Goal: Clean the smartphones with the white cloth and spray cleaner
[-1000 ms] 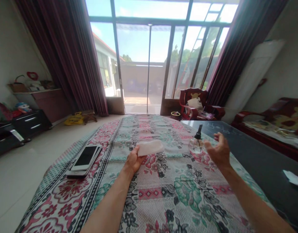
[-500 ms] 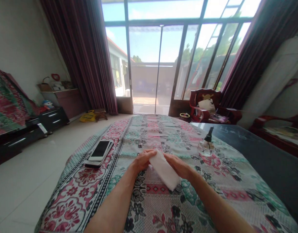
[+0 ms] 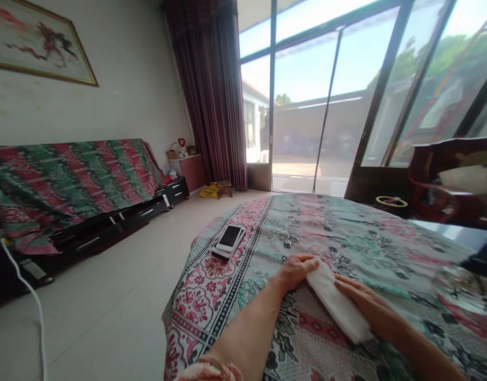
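Note:
A folded white cloth (image 3: 336, 304) lies on the flowered table cover (image 3: 346, 233). My left hand (image 3: 295, 270) grips its far end, fingers curled round it. My right hand (image 3: 362, 301) rests along the cloth's right side, fingers closed against it. Two stacked phones (image 3: 228, 241) lie at the cover's left edge, beyond my left hand. A small clear bottle with a dark top (image 3: 479, 264) stands at the far right, partly cut off and blurred.
A sofa under a striped red and green cloth (image 3: 69, 180) lines the left wall. Low dark drawers (image 3: 164, 193), a white cable (image 3: 29, 301), dark red curtains (image 3: 219, 90) and glass doors (image 3: 326, 106) are around. A red wooden chair (image 3: 450, 180) stands at the right.
The view has swung left. My right hand came from beside the bottle down onto the cloth, and both hands now hold the cloth low on the table cover.

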### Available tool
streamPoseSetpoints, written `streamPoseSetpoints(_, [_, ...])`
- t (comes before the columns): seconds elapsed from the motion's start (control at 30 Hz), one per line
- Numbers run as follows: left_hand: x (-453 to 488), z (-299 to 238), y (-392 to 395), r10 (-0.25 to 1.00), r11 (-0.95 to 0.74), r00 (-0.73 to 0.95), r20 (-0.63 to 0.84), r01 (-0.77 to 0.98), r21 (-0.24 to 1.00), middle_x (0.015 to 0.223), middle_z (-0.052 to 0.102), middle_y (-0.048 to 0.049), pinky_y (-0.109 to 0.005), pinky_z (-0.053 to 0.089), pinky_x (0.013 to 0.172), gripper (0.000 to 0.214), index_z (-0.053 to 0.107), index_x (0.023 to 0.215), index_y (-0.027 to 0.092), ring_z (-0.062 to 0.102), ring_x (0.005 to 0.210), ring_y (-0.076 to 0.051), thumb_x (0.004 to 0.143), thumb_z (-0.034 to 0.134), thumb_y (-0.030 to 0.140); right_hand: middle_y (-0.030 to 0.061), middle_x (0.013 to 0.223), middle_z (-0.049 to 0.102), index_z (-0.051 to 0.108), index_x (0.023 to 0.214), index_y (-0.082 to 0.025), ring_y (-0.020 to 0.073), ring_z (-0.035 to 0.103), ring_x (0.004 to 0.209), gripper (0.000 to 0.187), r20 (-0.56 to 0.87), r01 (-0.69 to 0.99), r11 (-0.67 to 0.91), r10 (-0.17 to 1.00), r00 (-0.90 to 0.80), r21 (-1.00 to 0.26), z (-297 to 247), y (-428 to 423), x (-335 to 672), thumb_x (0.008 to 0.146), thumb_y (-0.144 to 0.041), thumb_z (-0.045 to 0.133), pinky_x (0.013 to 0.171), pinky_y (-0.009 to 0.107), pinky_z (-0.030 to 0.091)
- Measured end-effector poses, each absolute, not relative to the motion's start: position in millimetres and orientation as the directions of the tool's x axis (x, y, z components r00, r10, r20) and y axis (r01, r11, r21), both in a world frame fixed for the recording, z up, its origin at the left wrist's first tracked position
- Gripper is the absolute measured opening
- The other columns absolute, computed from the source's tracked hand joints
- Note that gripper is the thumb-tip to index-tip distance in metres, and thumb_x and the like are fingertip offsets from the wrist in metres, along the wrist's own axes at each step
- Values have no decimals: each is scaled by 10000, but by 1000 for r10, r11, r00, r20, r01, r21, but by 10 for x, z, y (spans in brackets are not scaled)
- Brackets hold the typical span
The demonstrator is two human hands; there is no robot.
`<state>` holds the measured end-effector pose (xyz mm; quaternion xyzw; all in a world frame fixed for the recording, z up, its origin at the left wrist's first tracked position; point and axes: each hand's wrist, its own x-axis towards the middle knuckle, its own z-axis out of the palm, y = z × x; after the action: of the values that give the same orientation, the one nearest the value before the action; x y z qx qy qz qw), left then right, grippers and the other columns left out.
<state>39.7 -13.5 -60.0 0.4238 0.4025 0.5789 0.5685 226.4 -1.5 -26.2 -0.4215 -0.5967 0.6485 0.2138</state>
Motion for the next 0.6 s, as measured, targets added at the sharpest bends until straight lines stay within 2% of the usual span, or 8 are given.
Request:
streamPoseSetpoints(0.17, [440, -569, -172, 993, -82, -103, 55, -279, 957, 739, 652, -50, -251, 406, 605, 537, 716, 962, 110, 498, 575, -105, 618, 734, 522, 87, 905, 743, 695, 976, -231, 276, 678, 739, 443, -200, 233, -88, 833, -517, -968, -261, -64, 2240, 663, -532, 611, 583, 347, 536])
streamPoseSetpoints(0.3, [449, -560, -207, 958, -80, -281, 52, -89, 993, 798, 683, -76, -266, 449, 604, 474, 670, 1091, 113, 559, 606, -138, 778, 565, 453, 90, 886, 740, 696, 945, -263, 296, 681, 711, 443, -131, 345, 27, 895, -426, -938, -293, 27, 2285, 685, -576, 522, 579, 387, 533])
streamPoseSetpoints(0.37, [387, -544, -264, 934, -75, -350, 68, -6, 997, 760, 678, -67, -266, 451, 605, 407, 682, 1028, 110, 572, 607, -146, 805, 526, 412, 122, 949, 726, 688, 953, -235, 330, 681, 784, 486, -1, 474, 159, 948, -319, -866, -303, 109, 2336, 672, -582, 496, 652, 433, 539])
streamPoseSetpoints(0.47, [124, -456, -423, 888, -79, -441, 131, 132, 988, 660, 642, -42, -261, 437, 622, 322, 683, 720, 137, 579, 607, -155, 810, 527, 403, 188, 1156, 641, 634, 1075, -170, 390, 616, 1021, 588, 357, 608, 391, 916, -183, -691, -293, 206, 2410, 665, -568, 494, 843, 514, 490])
streamPoseSetpoints(0.53, [-173, -346, -573, 836, -64, -519, 179, 233, 970, 639, 624, -34, -270, 431, 644, 338, 643, 641, 163, 583, 633, -170, 822, 520, 421, 196, 1224, 595, 583, 1161, -166, 382, 585, 1081, 608, 520, 606, 494, 841, -149, -623, -265, 222, 2402, 696, -545, 487, 876, 523, 472])
streamPoseSetpoints(0.6, [-525, -220, -742, 766, -36, -598, 235, 325, 945, 731, 645, -55, -289, 424, 750, 298, 632, 656, 180, 592, 810, -214, 803, 567, 431, 176, 1190, 615, 578, 1157, -184, 346, 616, 1026, 542, 553, 547, 546, 815, -171, -635, -223, 193, 2288, 730, -503, 478, 850, 500, 491])
